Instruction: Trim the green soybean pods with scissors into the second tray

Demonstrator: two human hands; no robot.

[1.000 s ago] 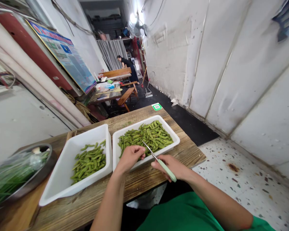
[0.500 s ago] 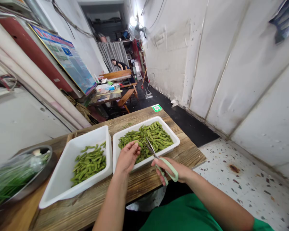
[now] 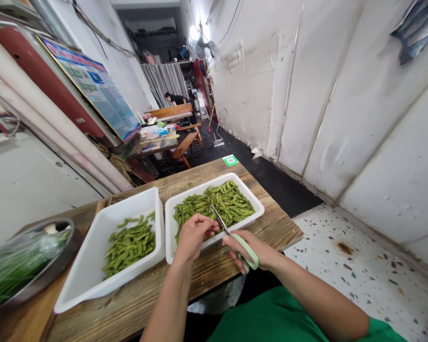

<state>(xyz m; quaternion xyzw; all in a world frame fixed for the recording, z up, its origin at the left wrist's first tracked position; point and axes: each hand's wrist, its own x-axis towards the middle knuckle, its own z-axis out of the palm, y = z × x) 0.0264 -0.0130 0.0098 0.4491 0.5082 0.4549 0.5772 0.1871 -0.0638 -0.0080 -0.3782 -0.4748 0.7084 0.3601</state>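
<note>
My left hand (image 3: 197, 233) is closed in a pinch over the near side of the right white tray (image 3: 169, 223), with a green edamame pod at its fingertips, mostly hidden. My right hand (image 3: 253, 249) grips scissors (image 3: 221, 220) with pale green handles. Their blades point up and left, close together, beside the left fingertips. Below the blades, edamame pods (image 3: 231, 197) fill the right tray. To its left, another white tray (image 3: 83, 266) holds a smaller heap of edamame pods (image 3: 130, 244).
Both trays stand on a wooden table (image 3: 157, 289). A metal bowl (image 3: 62, 256) with bagged green vegetables is at the left edge. A green QR-code card (image 3: 230, 160) lies at the far corner. Farther back, a person (image 3: 178, 99) bends near a wooden bench (image 3: 171, 112).
The scissors' blades have come together. My left hand has shifted right and slightly down, turning so the pod is largely hidden. The view has moved slightly.
</note>
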